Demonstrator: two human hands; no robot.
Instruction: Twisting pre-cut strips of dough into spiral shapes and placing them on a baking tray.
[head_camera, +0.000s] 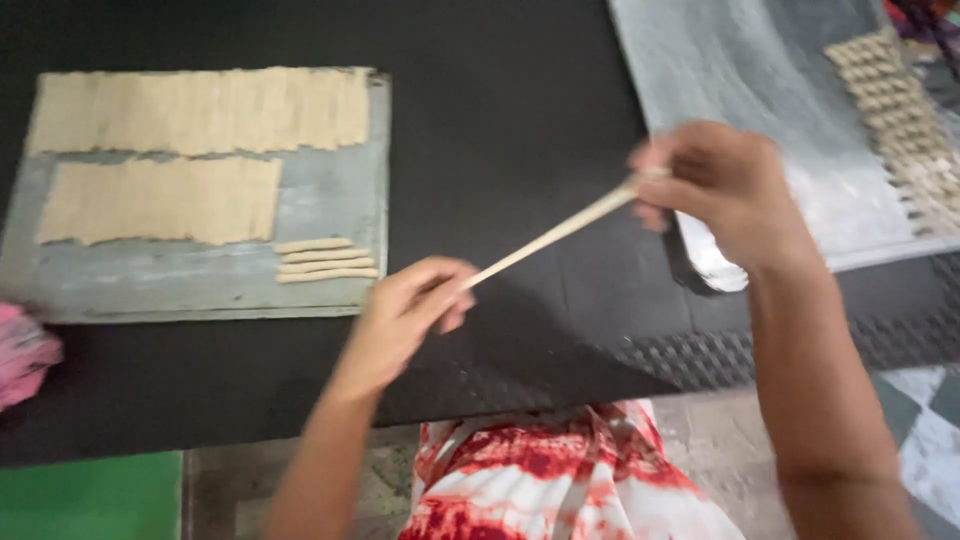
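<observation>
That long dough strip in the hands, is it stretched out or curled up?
Stretched out: the dough strip runs straight between the left hand and the right hand, each pinching one end.

I sit at a wide black mat (500, 120) that covers most of what I see; near its front edge the surface has a ribbed, woven-looking pattern (700, 360). To my left a grey board (330, 200) lies flat on the mat, and to my right a second grey board (740, 110) lies tilted, running off the upper edge of my view. Below the mat's edge I see a pale, mottled floor (720, 440), perhaps stone or worn cement; the blur makes it hard to judge. A green sheet (90, 495) lies at the lower left. At the far left edge sits a bit of pink cloth (22, 350). The light is soft and even.
</observation>
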